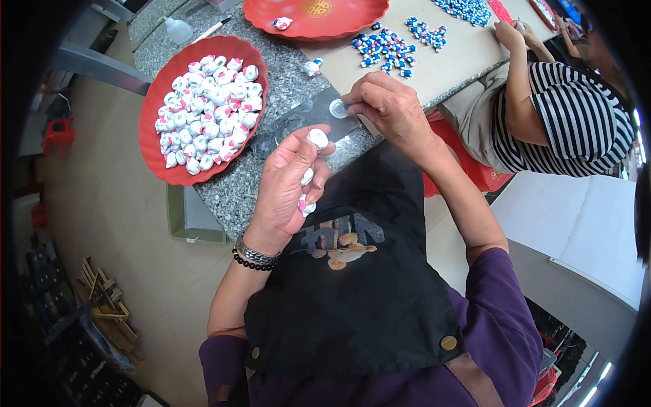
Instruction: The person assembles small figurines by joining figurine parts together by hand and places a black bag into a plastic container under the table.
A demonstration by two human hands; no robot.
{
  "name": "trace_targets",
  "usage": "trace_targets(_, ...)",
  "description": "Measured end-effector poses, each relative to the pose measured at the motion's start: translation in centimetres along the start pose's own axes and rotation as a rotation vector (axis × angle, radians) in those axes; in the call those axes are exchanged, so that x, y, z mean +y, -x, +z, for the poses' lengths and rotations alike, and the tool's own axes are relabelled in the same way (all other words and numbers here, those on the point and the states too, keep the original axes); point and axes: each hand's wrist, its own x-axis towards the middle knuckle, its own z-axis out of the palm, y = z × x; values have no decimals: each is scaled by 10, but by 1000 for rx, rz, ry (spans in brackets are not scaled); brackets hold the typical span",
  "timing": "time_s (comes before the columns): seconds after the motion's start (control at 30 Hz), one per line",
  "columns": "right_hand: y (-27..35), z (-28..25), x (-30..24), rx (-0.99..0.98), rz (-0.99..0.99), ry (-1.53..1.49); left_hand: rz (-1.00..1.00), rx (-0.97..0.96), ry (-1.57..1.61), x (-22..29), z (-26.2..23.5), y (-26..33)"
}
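My left hand (288, 183) is curled around several small white and pink figurines (308, 193), with one pinched between thumb and fingertips near the table edge. My right hand (390, 108) rests on a dark transparent sheet (305, 122) on the granite table (244, 183) and pinches a small round white piece (338, 108). A red tray (152, 146) heaped with more white and pink figurines (207, 112) lies to my left.
A second red tray (352, 24) with one figurine sits further back. One loose figurine (312, 67) lies on the granite. Blue and white figurines (386, 49) lie in rows on a beige board. A person in a striped shirt (576, 115) works at the right. A white squeeze bottle (178, 30) lies beyond the tray.
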Motion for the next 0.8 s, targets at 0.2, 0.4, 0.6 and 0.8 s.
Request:
trace_targets(0.2,-9,-1,-8,-137,-127,225,61,48,-138,4,0,1)
trace_targets(0.4,-10,-5,-14,-234,-225,327,103,93,-198,7,5,0)
trace_targets(0.6,-4,3,-3,98,195,-114,186,98,-221,8,12,-7)
trace_targets(0.8,1,0,-13,161,811,-871,274,47,-330,4,13,-21)
